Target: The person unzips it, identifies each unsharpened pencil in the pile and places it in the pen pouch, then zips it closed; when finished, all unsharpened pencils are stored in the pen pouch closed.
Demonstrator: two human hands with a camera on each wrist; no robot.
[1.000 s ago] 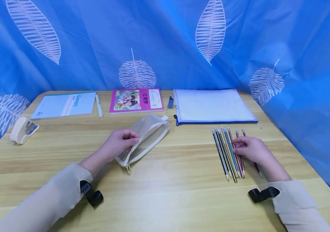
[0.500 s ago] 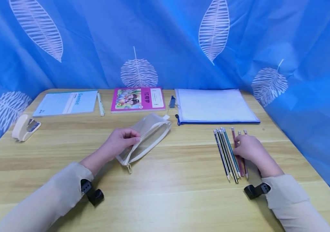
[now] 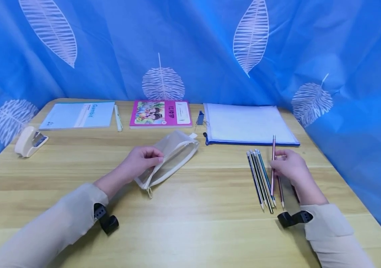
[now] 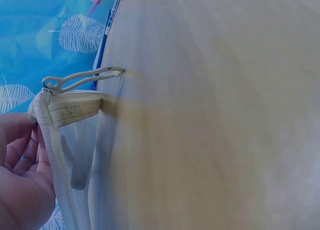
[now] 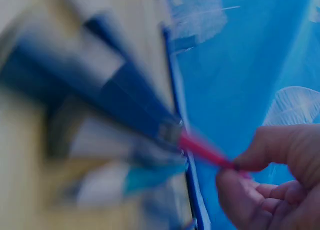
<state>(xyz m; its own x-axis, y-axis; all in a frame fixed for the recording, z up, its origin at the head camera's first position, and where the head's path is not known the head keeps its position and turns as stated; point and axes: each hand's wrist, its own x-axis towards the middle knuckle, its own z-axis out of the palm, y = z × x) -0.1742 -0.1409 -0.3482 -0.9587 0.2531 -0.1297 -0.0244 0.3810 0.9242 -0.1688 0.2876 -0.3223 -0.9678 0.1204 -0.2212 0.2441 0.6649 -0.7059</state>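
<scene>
In the head view my left hand (image 3: 141, 162) pinches the near rim of a cream mesh zipper pouch (image 3: 173, 140), whose mouth gapes. The left wrist view shows thumb and fingers on the pouch's edge, near the zipper pull (image 4: 82, 79). Over on the right, my right hand (image 3: 291, 169) pinches a red pencil (image 3: 273, 176) between thumb and fingertips, its eraser end raised. Just left of it lies a bundle of several striped and teal pencils (image 3: 259, 178). Another red pencil (image 3: 280, 191) and a dark red one (image 3: 295, 192) lie partly hidden under the right hand.
Along the back lie a pale blue notebook (image 3: 79, 115), a pen (image 3: 118, 118), a pink book (image 3: 160, 113), a blue binder clip (image 3: 200, 118) and a white zip folder (image 3: 247, 123). A white hole punch (image 3: 29, 141) stands at the left. A blue curtain (image 3: 203, 48) hangs behind.
My right hand has slid over the red pencils, gripped one and tilted it up, away from the bundle. The left hand keeps its hold on the pouch.
</scene>
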